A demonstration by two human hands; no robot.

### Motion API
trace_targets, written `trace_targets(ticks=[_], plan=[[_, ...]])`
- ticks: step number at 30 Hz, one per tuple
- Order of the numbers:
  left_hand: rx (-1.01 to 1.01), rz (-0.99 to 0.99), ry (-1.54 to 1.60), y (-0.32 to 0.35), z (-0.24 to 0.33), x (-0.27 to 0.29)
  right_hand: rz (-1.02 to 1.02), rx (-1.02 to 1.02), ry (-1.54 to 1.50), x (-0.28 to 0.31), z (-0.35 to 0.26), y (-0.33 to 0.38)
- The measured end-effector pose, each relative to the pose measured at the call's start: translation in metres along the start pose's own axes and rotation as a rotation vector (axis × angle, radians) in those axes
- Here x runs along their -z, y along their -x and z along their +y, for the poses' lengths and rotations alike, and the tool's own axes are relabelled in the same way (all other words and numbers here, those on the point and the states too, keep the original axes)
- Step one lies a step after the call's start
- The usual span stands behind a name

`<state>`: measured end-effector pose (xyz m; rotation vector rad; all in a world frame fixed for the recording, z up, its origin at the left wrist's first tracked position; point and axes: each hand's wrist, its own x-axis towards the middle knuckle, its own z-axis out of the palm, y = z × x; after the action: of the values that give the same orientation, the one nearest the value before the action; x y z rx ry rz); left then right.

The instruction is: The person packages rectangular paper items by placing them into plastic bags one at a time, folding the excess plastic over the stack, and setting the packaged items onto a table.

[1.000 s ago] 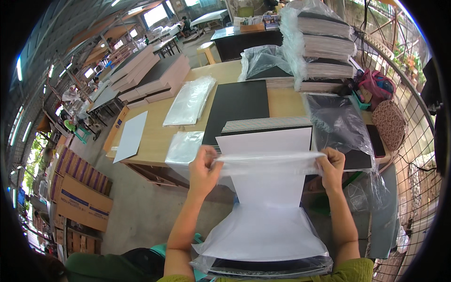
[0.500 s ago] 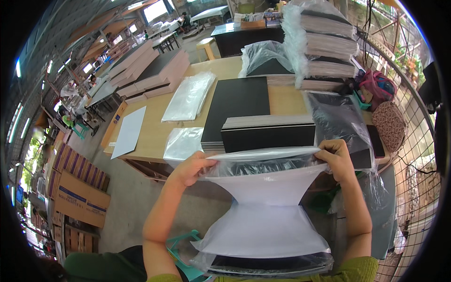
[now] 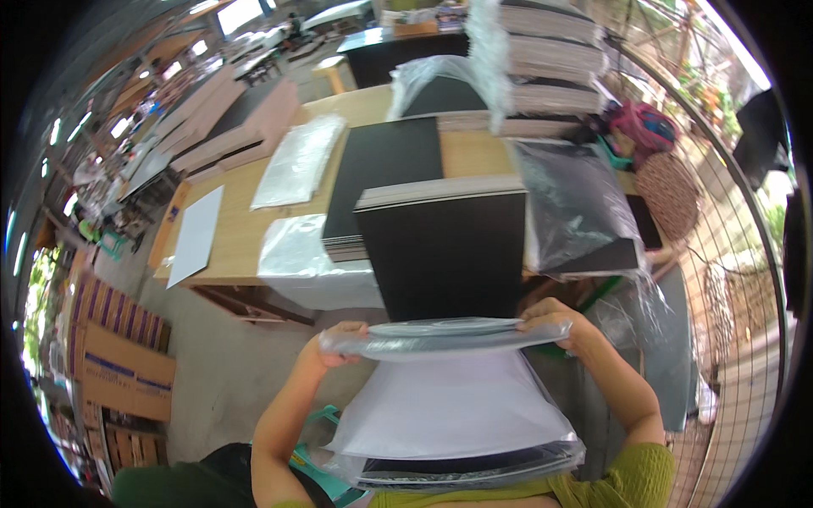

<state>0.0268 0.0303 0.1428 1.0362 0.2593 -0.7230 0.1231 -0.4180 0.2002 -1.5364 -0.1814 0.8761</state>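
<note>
My left hand [image 3: 329,354] and my right hand [image 3: 557,320] are each closed on one end of the folded rim of a clear plastic bag [image 3: 449,339]. Below that rim, a white sheet [image 3: 449,406] spreads toward my lap. A dark panel under clear plastic [image 3: 474,466] lies closest to my body. Just beyond the rim, a thick stack of black boards [image 3: 440,254] stands tilted at the table's near edge. Its lower end is hidden behind the plastic, so I cannot tell whether it is inside the bag.
The wooden table [image 3: 229,245] carries a flat black stack [image 3: 389,157], clear plastic bags [image 3: 296,161], a white sheet [image 3: 196,233] and a plastic-wrapped black stack [image 3: 576,199]. Tall wrapped stacks [image 3: 555,59] rise behind. A wire fence [image 3: 737,279] runs along the right; cartons [image 3: 127,364] stand left.
Both hands have come down toward my body with the bag's rim, which is now bunched narrower. More of the black stack's face shows above it. The whole view has shifted.
</note>
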Motion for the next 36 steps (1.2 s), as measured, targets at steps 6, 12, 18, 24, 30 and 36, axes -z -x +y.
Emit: trace_targets(ticks=[6, 12, 18, 24, 30, 36], plan=[[0.088, 0.313, 0.018, -0.011, -0.057, -0.039, 0.022, -0.070, 0.187, 0.002, 0.069, 0.009], [0.138, 0.222, -0.094, -0.067, -0.118, 0.038, 0.138, -0.049, 0.221, 0.003, 0.105, -0.002], [-0.063, 0.428, -0.793, -0.087, -0.110, 0.021, 0.097, 0.003, -0.225, 0.022, 0.140, -0.022], [-0.395, 0.623, -0.818, -0.089, -0.130, 0.020, 0.032, 0.008, -0.476, 0.037, 0.175, -0.031], [-0.247, 0.650, -0.591, -0.098, -0.138, 0.026, 0.118, -0.125, -0.336, 0.042, 0.189, -0.052], [-0.475, 0.787, -0.957, -0.104, -0.129, 0.029, 0.207, -0.071, -0.300, 0.053, 0.218, -0.081]])
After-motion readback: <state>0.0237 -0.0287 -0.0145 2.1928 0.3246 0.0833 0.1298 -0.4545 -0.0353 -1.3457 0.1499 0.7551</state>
